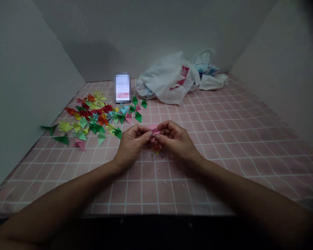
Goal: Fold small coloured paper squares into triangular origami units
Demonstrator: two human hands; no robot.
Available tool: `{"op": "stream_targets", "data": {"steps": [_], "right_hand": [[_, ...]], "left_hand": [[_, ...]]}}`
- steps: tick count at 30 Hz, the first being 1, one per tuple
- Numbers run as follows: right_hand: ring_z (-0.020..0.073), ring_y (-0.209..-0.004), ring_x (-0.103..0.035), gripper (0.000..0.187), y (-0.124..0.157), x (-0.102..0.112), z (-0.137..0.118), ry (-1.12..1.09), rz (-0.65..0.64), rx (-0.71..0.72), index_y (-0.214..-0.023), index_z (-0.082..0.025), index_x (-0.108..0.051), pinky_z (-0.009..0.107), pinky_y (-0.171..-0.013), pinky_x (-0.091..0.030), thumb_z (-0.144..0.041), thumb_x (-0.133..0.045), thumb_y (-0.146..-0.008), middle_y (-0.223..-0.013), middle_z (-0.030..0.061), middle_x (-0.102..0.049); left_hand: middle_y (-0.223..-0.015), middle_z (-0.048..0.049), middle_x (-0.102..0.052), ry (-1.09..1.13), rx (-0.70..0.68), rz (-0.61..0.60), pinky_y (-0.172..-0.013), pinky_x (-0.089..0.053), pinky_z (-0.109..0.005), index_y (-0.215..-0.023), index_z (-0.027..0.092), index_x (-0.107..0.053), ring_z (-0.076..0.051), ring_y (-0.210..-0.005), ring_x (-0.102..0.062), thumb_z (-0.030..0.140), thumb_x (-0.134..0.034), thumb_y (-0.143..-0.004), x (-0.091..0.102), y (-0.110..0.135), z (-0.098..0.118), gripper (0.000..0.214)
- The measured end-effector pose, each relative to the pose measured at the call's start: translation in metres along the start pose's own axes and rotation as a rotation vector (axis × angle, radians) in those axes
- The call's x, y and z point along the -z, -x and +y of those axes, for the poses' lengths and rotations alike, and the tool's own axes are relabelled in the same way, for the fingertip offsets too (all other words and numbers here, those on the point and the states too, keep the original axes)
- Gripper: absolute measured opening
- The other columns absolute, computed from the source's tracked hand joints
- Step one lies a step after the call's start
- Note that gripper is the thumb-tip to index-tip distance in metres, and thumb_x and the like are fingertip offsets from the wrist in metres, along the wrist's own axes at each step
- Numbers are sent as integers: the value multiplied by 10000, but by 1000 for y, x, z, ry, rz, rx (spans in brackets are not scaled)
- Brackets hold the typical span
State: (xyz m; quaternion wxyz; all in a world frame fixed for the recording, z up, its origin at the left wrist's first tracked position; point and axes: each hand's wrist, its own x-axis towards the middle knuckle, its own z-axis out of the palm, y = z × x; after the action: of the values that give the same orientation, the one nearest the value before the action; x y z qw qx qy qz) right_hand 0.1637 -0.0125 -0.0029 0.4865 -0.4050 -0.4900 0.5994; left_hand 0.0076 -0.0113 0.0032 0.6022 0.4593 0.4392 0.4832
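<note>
A small piece of pink origami paper (153,127) is pinched between both hands above the table, at the middle of the view. My left hand (133,141) grips its left side between thumb and forefinger. On the other side my right hand (176,140) is closed on it in the same way. The fingers cover much of the paper, so its exact fold cannot be made out. Below the hands, a bit of orange and yellow paper (155,150) shows on the cloth. Several folded paper cranes (95,127) in green, red, yellow, blue and pink lie spread to the left.
A pink checked cloth (224,128) covers the table. At the back a phone (122,86) stands upright with its screen lit. White plastic bags (164,78) lie crumpled to its right, with a smaller white bundle (212,82) beside them. Pale walls enclose three sides.
</note>
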Motion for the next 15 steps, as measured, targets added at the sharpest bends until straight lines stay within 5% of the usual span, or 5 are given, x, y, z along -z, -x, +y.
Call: {"op": "stream_targets", "data": {"steps": [15], "right_hand": [[108, -516, -623, 232, 4, 0, -1, -54, 18, -60, -845, -193, -593, 246, -511, -521, -267, -772, -718, -621, -44, -644]], "left_hand": [[-652, -6, -726, -31, -6, -58, -596, -609, -270, -840, 137, -634, -142, -579, -705, 307, -809, -719, 1, 0, -1, 272]]}}
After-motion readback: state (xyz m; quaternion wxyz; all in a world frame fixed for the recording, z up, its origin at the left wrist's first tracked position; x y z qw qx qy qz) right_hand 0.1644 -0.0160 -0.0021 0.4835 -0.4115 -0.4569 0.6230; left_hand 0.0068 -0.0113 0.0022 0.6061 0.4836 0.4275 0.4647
